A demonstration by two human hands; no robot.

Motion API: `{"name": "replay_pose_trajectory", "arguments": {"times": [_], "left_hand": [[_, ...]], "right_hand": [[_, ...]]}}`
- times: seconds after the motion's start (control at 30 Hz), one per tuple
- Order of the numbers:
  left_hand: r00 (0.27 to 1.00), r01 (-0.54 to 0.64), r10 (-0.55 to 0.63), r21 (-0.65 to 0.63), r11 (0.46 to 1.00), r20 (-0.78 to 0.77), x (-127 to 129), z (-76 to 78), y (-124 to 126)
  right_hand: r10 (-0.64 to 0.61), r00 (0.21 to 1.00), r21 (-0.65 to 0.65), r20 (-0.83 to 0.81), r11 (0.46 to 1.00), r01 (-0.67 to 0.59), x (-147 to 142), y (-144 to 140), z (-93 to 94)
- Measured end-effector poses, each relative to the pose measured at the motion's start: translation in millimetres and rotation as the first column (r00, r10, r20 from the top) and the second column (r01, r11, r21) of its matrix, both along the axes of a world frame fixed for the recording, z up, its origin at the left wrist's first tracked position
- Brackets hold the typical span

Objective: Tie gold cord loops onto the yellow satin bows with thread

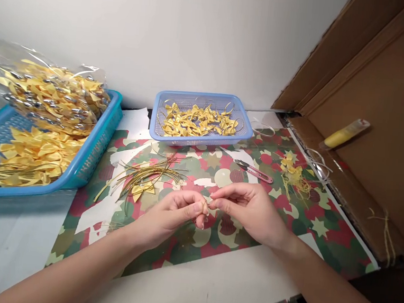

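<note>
My left hand and my right hand meet over the patterned sheet, fingertips nearly touching. Both are closed in a pinch. What lies between the fingers is too small and too covered to name. Left of my left hand a loose bundle of gold cords lies spread out, with one yellow ribbon bow at its near side. Beyond my right hand rests a pink-handled cutting tool, its dark blade end pointing left.
A blue-violet basket of yellow bows stands against the wall. At left, a larger blue basket holds bows, gold cords and a filled clear bag. Thread scraps lie at right, by a cardboard panel bearing a yellow tube.
</note>
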State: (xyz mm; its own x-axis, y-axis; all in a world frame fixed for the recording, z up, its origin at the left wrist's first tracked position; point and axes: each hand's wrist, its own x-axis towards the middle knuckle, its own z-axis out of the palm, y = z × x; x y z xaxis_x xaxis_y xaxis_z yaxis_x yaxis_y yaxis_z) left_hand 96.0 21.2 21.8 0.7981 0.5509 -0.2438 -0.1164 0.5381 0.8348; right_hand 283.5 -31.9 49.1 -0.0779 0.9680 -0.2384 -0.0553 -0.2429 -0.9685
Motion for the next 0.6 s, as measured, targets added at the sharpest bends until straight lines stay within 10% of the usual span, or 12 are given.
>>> {"name": "replay_pose_trajectory", "arguments": {"times": [0.6], "left_hand": [[0.997, 0.055, -0.034, -0.354, 0.933, 0.066, 10.7, -15.6, -8.1]], "right_hand": [[-0.181, 0.901, 0.425, 0.394, 0.905, -0.004, -7.9, -6.9, -9.2]]}}
